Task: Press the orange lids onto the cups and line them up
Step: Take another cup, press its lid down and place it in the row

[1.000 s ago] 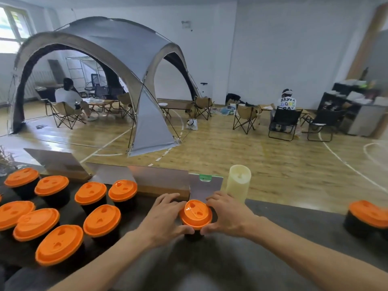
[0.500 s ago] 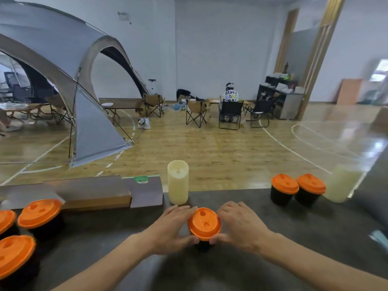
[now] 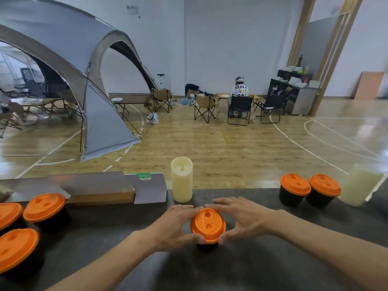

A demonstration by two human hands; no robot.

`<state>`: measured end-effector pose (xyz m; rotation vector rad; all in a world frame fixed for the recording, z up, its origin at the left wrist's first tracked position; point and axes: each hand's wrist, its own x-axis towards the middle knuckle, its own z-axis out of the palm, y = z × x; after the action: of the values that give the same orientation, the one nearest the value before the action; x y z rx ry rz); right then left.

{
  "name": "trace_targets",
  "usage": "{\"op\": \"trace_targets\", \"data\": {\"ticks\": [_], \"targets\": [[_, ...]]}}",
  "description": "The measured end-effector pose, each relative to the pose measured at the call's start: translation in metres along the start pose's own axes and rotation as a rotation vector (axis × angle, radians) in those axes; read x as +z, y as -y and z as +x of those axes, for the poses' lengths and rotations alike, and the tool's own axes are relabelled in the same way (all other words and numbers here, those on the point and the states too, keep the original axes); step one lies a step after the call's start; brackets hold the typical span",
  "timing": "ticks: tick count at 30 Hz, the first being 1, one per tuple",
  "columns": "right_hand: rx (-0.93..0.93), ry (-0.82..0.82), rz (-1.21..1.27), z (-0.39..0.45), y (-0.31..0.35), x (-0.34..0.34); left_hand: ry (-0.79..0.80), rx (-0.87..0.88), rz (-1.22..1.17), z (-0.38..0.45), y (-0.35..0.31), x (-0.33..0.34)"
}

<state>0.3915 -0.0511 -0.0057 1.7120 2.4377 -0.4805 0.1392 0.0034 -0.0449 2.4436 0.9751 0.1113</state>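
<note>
A black cup with an orange lid (image 3: 207, 225) stands on the dark table (image 3: 273, 259) in front of me. My left hand (image 3: 174, 226) holds the lid's left rim, thumb at the near edge and fingers round the far side. My right hand (image 3: 241, 219) holds the right rim the same way. Two lidded cups (image 3: 295, 192) (image 3: 323, 193) stand side by side at the far right. Three more lidded cups (image 3: 45, 207) (image 3: 17, 248) (image 3: 8, 213) are at the left.
A cream pillar candle (image 3: 181, 179) stands just beyond my hands near the table's far edge. A flat cardboard box (image 3: 100, 189) lies along that edge to the left. A pale container (image 3: 360, 184) sits at the far right. Beyond are a tent, folding chairs and seated people.
The view has swung to the right, bringing the two right-hand cups into sight and pushing the left group out. Both hands have stayed on the middle cup's lid.
</note>
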Motion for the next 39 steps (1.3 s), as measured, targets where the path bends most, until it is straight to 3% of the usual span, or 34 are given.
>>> {"op": "trace_targets", "data": {"ticks": [5, 14, 16, 20, 22, 28, 39], "targets": [[-0.065, 0.026, -0.066, 0.008, -0.007, -0.001, -0.001, 0.013, 0.047, 0.000, -0.001, 0.001], [0.014, -0.200, -0.253, -0.022, 0.016, 0.024, -0.066, 0.022, 0.091, -0.002, -0.002, 0.005], [0.033, -0.293, -0.308, -0.031, 0.028, 0.030, -0.084, 0.026, 0.091, -0.003, -0.003, 0.005], [-0.007, -0.646, -0.398, -0.043, 0.042, 0.045, -0.088, 0.027, 0.091, -0.004, -0.009, 0.002], [-0.013, -0.701, -0.366, -0.046, 0.049, 0.049, -0.091, 0.025, 0.091, -0.005, -0.012, 0.001], [-0.063, -0.778, -0.372, -0.048, 0.061, 0.061, -0.101, 0.002, 0.095, -0.008, -0.018, 0.002], [-0.206, -0.730, -0.286, -0.055, 0.050, 0.066, -0.040, -0.036, 0.116, -0.008, -0.025, -0.004]]}}
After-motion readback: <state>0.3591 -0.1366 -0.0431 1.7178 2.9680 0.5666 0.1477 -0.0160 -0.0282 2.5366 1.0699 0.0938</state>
